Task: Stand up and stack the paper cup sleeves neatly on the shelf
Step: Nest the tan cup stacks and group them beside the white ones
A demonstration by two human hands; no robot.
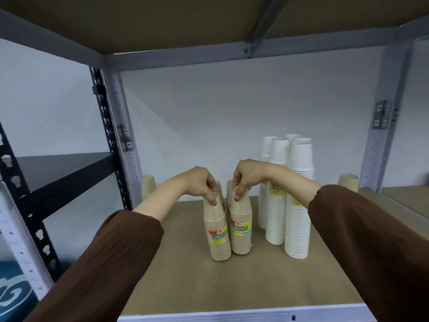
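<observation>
Two tan cup sleeves stand upright side by side on the wooden shelf board [185,282], each with a yellow-green label. My left hand [202,184] pinches the top of the left tan sleeve [218,235]. My right hand [243,177] grips the top of the right tan sleeve [241,228]. More tan sleeves stand partly hidden behind these two. To the right, several tall white cup sleeves [298,205] stand upright in a close group.
A short tan stack [148,187] stands at the back left by the grey upright post [123,135], another tan stack [348,182] at the back right. A black shelf unit [58,173] adjoins on the left. The upper shelf hangs overhead.
</observation>
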